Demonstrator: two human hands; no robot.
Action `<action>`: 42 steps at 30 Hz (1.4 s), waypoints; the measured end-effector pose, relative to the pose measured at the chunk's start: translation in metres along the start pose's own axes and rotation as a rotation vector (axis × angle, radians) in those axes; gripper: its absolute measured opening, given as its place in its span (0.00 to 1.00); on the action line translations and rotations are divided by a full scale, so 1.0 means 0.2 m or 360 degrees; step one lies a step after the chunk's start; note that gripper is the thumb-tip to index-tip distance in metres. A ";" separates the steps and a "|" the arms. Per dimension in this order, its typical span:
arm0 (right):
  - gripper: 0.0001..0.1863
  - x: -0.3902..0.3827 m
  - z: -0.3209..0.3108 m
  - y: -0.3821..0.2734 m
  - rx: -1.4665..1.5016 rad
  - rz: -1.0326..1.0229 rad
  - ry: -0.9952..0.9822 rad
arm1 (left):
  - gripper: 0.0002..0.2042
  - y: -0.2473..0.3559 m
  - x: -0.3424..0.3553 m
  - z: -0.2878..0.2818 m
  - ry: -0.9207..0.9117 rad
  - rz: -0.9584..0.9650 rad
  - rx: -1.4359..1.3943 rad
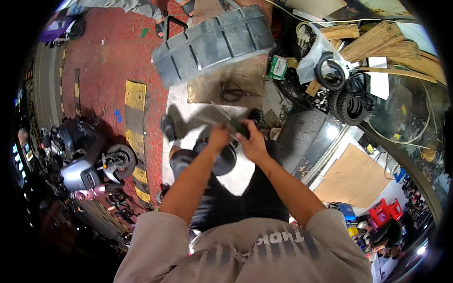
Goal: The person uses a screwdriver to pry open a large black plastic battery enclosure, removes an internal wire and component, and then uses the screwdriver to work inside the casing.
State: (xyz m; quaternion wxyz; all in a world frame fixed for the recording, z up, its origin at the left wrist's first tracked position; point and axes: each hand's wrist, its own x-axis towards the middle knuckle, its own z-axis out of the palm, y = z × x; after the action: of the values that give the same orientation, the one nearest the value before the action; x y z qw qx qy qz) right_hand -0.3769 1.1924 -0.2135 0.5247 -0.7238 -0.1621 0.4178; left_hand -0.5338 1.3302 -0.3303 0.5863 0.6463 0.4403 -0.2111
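Mid-frame, the right hand [255,143] has fingers clasping a dark object [240,127], slanting upper left, beside the left hand [218,137], whose blurred grip I cannot tell.

A brown board [255,73] is partly covered by a large dark grey case [217,43], and to the right of this case a green-and-white box [278,67], wooden planks [373,42] and black tyres [336,104] are found. To the left of the case, a red pavement [104,52] is marked by a yellow-and-black strip [135,96], and farther down on that side a grey scooter [81,175] is seen.
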 end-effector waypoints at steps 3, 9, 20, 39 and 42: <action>0.22 0.09 0.24 0.23 -0.0561 -0.0230 0.0056 | 0.15 -0.32 0.09 0.23 0.0047 -0.0328 -0.0751; 0.22 -0.17 0.81 0.33 -0.0589 0.0060 0.0205 | 0.15 -0.54 -0.26 0.10 0.0133 -0.0907 -0.1867; 0.25 -0.14 0.76 -0.48 0.0192 0.0220 0.0783 | 0.14 -0.14 -0.49 -0.31 -0.0277 -0.0887 -0.1947; 0.19 0.88 0.09 -0.14 -0.0715 -0.1069 0.1536 | 0.13 -0.23 0.58 -0.02 -0.0351 0.0750 0.0079; 0.19 0.84 0.13 -0.17 -0.0731 -0.1005 0.1459 | 0.08 -0.13 0.28 -0.20 -0.0311 0.1186 0.0288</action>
State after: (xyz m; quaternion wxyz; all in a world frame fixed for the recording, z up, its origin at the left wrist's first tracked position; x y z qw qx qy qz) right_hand -0.2891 1.3363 -0.2585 0.4701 -0.8419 -0.2125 -0.1584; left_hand -0.5345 1.3835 -0.3809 0.6025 0.7879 0.0974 -0.0823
